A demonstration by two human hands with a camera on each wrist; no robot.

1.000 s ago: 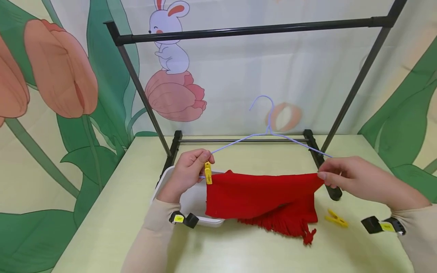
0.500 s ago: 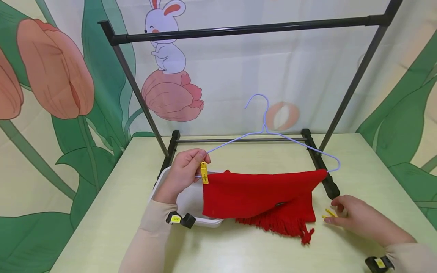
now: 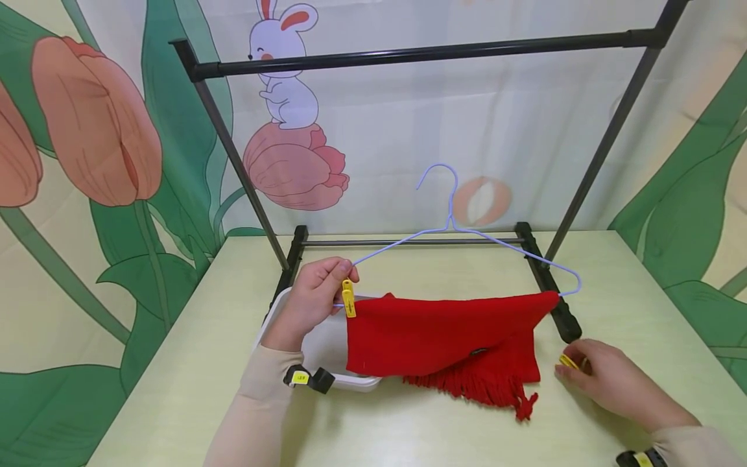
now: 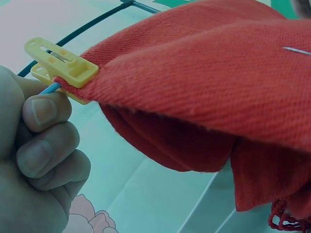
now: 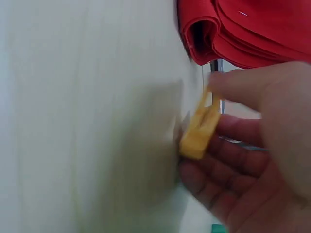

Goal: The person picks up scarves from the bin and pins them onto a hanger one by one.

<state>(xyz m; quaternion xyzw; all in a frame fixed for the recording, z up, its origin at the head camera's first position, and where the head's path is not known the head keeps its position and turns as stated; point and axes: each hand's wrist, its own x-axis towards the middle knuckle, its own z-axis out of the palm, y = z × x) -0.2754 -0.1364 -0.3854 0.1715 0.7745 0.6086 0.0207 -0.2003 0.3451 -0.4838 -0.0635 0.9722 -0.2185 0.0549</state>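
Observation:
My left hand (image 3: 312, 295) grips the left end of a light purple wire hanger (image 3: 421, 235), its hook pointing up. Over the hanger's bottom bar hangs a folded red scarf (image 3: 443, 334) with a fringe at its lower right. A yellow clothespin (image 4: 65, 65) clamps the scarf's left corner to the bar, right above my left fingers in the left wrist view. Low at the right, my right hand (image 3: 613, 383) holds a second yellow clothespin (image 5: 200, 128) between thumb and fingers, close over the table. No clothespin sits on the scarf's right corner.
A black rack (image 3: 432, 57) stands at the back, its top bar above the hanger and its feet on the table (image 3: 455, 434). Behind the scarf's left part is a white plastic basin (image 3: 327, 344), partly hidden. A printed curtain hangs behind.
My right hand let go of the scarf's right corner, moved down to the table and took hold of the loose yellow clothespin. My left hand keeps its grip on the hanger.

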